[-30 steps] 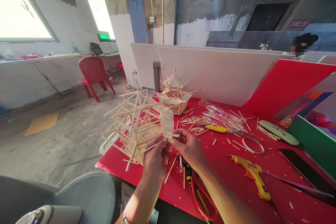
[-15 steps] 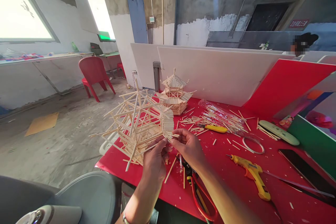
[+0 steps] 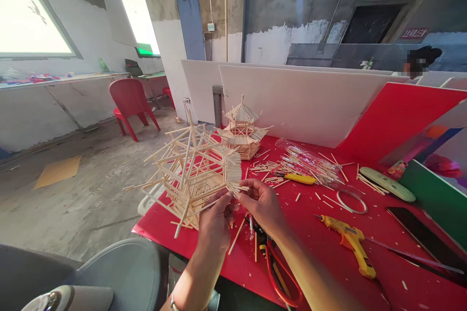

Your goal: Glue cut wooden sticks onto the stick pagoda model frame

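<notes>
A half-built pagoda model (image 3: 200,185) of thin wooden sticks stands at the left end of the red table, with one slatted roof panel (image 3: 232,171) on its right side. At that panel's lower corner, my left hand (image 3: 214,221) is closed, thumb and fingers pinched at the model's edge sticks. My right hand (image 3: 263,205) pinches a short wooden stick (image 3: 243,188) against the same corner. Both hands' fingertips are close together and partly hide the joint. Just below the hands lie red-handled pliers (image 3: 269,263), their jaws partly covered by my right wrist.
Behind the model stands a roofed stick pagoda (image 3: 242,129). On the red table (image 3: 310,252) are bagged sticks (image 3: 310,159), a yellow utility knife (image 3: 299,178), a yellow glue gun (image 3: 348,240), a black phone-like slab (image 3: 425,233) and offcuts. A grey stool (image 3: 120,272) is at lower left.
</notes>
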The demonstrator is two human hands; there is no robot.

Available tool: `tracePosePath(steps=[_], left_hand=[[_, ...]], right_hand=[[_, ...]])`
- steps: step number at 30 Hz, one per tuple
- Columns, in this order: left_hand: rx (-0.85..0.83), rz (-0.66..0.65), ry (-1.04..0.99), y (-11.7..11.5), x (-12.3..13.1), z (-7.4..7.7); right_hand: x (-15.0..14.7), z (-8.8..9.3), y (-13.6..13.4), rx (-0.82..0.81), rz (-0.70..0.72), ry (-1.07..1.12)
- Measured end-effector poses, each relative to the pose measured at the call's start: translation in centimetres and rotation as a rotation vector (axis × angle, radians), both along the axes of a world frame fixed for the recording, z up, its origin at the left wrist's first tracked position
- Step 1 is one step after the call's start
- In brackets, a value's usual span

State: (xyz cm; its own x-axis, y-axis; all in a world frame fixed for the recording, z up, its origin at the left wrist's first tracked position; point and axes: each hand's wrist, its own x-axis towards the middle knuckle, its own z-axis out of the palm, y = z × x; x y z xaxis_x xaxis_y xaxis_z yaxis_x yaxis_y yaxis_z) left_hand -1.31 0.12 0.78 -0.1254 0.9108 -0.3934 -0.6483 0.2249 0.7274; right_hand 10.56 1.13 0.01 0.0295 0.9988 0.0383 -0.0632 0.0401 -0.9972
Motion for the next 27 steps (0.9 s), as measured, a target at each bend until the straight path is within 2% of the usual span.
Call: tracePosePath(steps=[27], left_hand=[[0.01, -0.004, 0.004, 0.03, 0.02, 0.13]], right_hand=[[0.06, -0.02, 0.04, -0.004, 0.004, -0.014]])
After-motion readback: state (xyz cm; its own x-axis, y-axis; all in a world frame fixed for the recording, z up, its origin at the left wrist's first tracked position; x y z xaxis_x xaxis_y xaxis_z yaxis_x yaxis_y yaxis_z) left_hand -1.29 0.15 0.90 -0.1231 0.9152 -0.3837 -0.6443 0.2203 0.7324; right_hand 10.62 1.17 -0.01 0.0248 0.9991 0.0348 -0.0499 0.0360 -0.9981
